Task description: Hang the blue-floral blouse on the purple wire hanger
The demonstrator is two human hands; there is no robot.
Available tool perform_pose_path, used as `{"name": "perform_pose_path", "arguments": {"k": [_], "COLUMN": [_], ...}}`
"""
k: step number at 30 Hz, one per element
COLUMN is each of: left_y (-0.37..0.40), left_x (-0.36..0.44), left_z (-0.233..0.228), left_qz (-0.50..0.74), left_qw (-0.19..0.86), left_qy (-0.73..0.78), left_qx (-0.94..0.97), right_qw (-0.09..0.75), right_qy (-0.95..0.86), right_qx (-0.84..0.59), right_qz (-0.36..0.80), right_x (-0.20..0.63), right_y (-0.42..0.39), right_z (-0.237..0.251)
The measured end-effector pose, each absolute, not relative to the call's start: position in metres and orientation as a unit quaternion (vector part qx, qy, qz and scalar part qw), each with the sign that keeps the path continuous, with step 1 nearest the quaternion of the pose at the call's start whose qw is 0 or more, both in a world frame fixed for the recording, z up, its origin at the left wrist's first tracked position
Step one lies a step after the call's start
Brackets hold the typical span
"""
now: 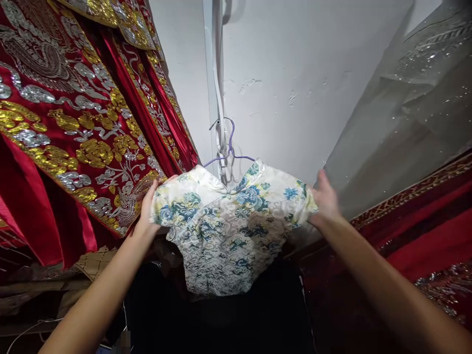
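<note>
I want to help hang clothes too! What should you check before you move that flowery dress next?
1. Left hand grips the dress at one shoulder: ok.
2. Right hand holds the other shoulder: ok.
3. Hanger sits inside the collar: ok.
4. Hanger hook caught on the white strap: cannot tell.
5. Dress apart from the red embroidered cloth on the left: not ok, it lies right beside the left hand.
6. Bottom hem hanging free: cannot tell, too dark below.

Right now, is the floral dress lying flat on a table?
No, the floral dress hangs on a purple wire hanger by the white wall, with the left hand and right hand gripping its shoulders.
</note>
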State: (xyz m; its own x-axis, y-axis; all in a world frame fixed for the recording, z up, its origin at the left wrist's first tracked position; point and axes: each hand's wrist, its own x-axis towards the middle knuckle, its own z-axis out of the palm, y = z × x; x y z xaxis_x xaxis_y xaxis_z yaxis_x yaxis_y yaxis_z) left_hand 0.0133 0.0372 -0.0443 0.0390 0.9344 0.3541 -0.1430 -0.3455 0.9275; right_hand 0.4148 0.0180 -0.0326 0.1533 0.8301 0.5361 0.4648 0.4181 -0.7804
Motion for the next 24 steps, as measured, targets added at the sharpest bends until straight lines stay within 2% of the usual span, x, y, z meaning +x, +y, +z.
{"name": "perform_pose_path", "arguments": {"k": [3,5,7,10,12,13,16,18,20,22,24], "left_y": [0.030,0.032,0.035,0.029,0.017,0.009,-0.009,-0.012,-0.009,-0.003,0.003], "left_x": [0.008,0.008,0.009,0.012,0.020,0.026,0.046,0.058,0.066,0.073,0.081], "left_z": [-0.036,-0.022,-0.004,0.018,0.024,0.025,0.017,0.009,0.002,-0.002,-0.003], "left_qz": [0.641,0.673,0.691,0.645,0.575,0.541,0.480,0.482,0.516,0.561,0.613], "left_qw": [0.464,0.434,0.341,0.109,-0.004,-0.026,0.011,0.073,0.123,0.162,0.223], "left_qy": [0.360,0.356,0.354,0.371,0.375,0.373,0.360,0.356,0.347,0.333,0.302], "left_qx": [0.495,0.481,0.530,0.659,0.727,0.753,0.800,0.797,0.773,0.740,0.696], "right_qw": [0.547,0.557,0.608,0.692,0.696,0.678,0.534,0.376,0.265,0.263,0.343], "right_qy": [-0.538,-0.474,-0.439,-0.401,-0.408,-0.429,-0.582,-0.720,-0.805,-0.861,-0.886], "right_qx": [-0.491,-0.476,-0.452,-0.424,-0.432,-0.438,-0.418,-0.323,-0.210,-0.153,-0.187], "right_qz": [0.413,0.489,0.482,0.425,0.403,0.405,0.449,0.485,0.487,0.409,0.251], "right_x": [0.423,0.424,0.423,0.419,0.415,0.411,0.394,0.379,0.364,0.351,0.339], "right_y": [0.015,0.010,0.005,-0.011,-0.031,-0.045,-0.091,-0.115,-0.123,-0.113,-0.088], "right_z": [-0.031,-0.020,-0.007,0.002,-0.005,-0.010,-0.019,-0.014,-0.006,-0.004,-0.015]}}
